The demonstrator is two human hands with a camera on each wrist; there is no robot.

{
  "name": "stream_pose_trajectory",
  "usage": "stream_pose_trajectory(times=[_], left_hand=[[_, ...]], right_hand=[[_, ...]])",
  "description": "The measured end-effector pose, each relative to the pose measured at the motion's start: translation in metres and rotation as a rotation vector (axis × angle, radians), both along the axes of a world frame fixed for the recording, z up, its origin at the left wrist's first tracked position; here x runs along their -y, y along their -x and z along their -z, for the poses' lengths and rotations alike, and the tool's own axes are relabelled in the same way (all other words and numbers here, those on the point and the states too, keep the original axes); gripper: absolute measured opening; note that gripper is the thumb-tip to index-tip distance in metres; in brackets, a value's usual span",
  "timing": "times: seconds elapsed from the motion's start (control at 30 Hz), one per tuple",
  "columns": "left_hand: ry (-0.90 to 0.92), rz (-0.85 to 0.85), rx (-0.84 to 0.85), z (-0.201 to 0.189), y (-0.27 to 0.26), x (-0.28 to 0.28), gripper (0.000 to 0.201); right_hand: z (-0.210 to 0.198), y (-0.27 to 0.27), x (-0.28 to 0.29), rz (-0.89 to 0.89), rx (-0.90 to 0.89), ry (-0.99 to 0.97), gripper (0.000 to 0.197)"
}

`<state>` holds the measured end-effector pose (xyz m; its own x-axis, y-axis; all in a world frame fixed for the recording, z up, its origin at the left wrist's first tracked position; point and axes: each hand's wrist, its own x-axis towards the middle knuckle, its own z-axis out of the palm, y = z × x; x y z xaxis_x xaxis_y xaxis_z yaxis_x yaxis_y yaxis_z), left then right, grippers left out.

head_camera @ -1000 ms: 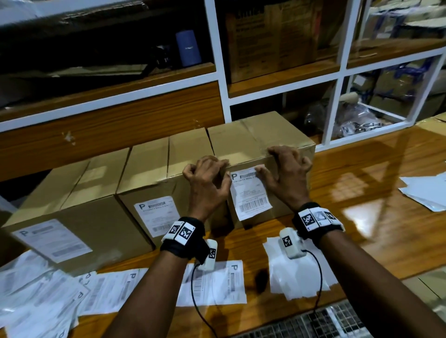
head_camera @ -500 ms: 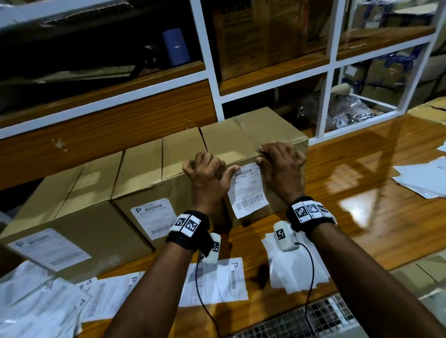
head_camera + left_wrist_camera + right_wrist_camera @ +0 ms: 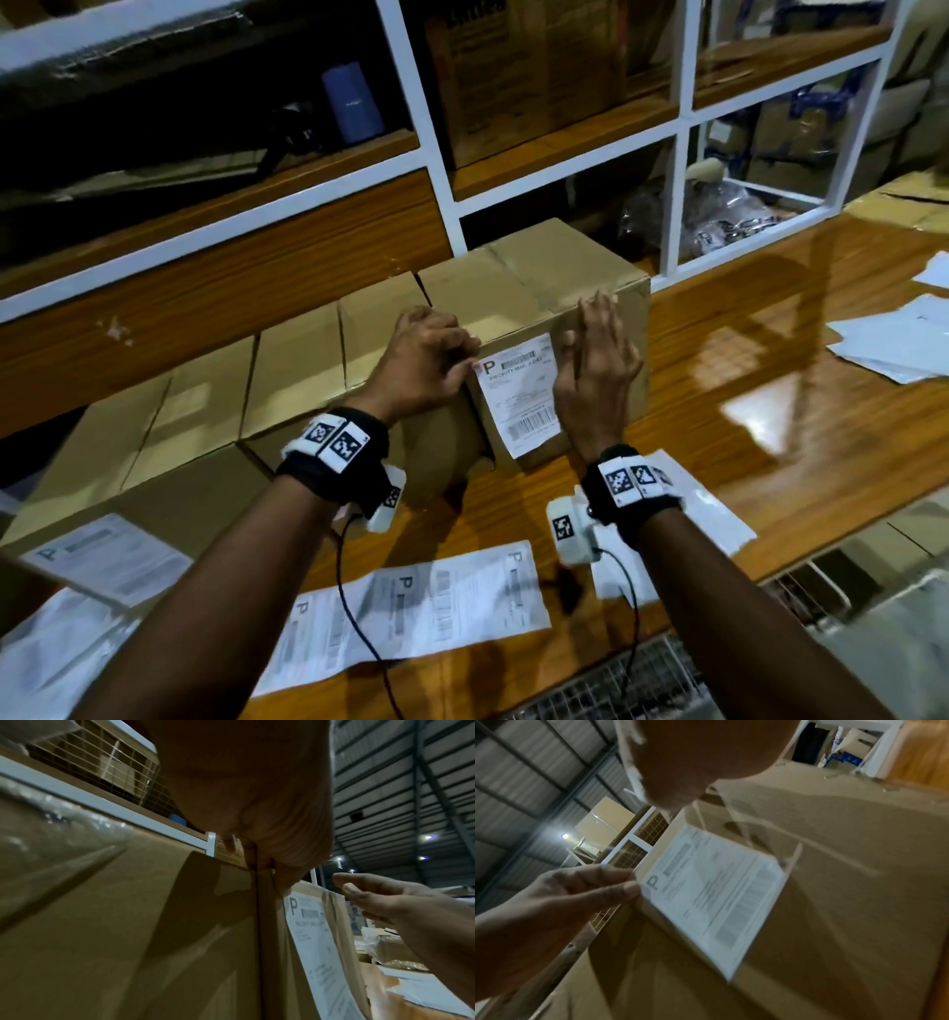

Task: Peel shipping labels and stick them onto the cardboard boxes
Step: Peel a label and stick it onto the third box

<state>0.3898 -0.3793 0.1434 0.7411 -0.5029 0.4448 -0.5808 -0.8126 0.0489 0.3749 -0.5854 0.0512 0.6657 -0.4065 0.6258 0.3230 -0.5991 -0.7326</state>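
— Nearest the edge?
— Loose labels (image 3: 411,606), printed side up, flat on the table (image 3: 770,370). Just right of them, blank sheets (image 3: 714,514), partly under the right wrist.

— And the hands?
— Left hand (image 3: 426,360) curled over the top front edge of the box (image 3: 539,277), thumb down on the upper left corner of the label (image 3: 518,395). Looks the same from the right wrist: thumb tip on the corner by the big "P", fingers bent behind it.

— Right hand (image 3: 595,370)?
— Open, fingers straight and pointing up, holding nothing. Covers the label's right edge from the head view. Touching the paper or just off it: hard to say, blurred there. From the left wrist, appears slightly clear of the box face.

— Where exactly is the label?
— On the front face of the box, upright, top edge close under the box's top edge, barcode at the bottom.

— Left of that?
— Second box (image 3: 308,370) touching the first, its front hidden behind the left arm. Then a third box (image 3: 128,452) at the far left, already labelled on its front.

— Behind?
— White-framed shelf (image 3: 678,144) with wooden boards, holding more cartons and bagged goods.
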Motion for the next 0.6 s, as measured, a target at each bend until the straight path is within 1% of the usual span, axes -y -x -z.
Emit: stream_pose_trajectory(times=[0.07, 0.2, 0.23, 0.33, 0.4, 0.53, 0.6], left_hand=[[-0.017, 0.058, -0.073, -0.011, 0.000, -0.002, 0.019], [0.027, 0.156, -0.331, -0.041, -0.007, -0.007, 0.021], [0.009, 0.170, -0.374, -0.050, -0.010, -0.007, 0.022], [-0.113, 0.193, -0.403, -0.063, -0.018, -0.004, 0.026], [-0.178, 0.188, -0.406, -0.064, -0.022, -0.003, 0.027], [-0.133, 0.186, -0.503, -0.066, -0.033, -0.007, 0.026], [-0.105, 0.202, -0.547, -0.068, -0.039, -0.007, 0.024]], right_hand=[[0.004, 0.016, -0.019, 0.024, -0.036, -0.080, 0.053], [0.018, 0.039, -0.059, -0.033, -0.096, -0.192, 0.059], [0.021, 0.041, -0.069, -0.056, -0.092, -0.205, 0.060], [0.024, 0.038, -0.098, -0.147, -0.060, -0.263, 0.063], [0.020, 0.028, -0.113, -0.160, -0.014, -0.319, 0.065], [0.012, 0.002, -0.136, -0.131, 0.115, -0.350, 0.078], [0.011, -0.011, -0.144, -0.087, 0.144, -0.357, 0.078]])
